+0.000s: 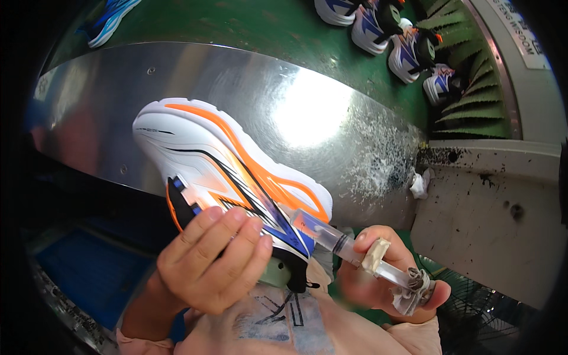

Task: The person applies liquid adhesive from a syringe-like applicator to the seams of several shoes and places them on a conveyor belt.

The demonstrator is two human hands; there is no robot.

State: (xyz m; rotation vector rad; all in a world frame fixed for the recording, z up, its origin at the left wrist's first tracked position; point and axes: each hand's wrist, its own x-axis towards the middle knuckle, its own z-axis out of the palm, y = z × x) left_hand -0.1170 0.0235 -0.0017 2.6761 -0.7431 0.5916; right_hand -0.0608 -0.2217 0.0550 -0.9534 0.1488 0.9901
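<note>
The left hand [216, 260], curled around the shoe's upper, holds the white-and-orange shoe [216, 148] over the metal worktop's [225, 71] near edge, while the right hand [370, 289] wraps a clear syringe [319, 234] pointed at its side.

White shoe [229, 163] partly behind left hand [214, 261]; blue shoe [113, 21] cropped.

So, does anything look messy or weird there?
Yes: white residue speckles the right end of the otherwise shiny metal surface, near a crumpled white scrap. Grayish wrapping also bunches untidily around the syringe.
</note>
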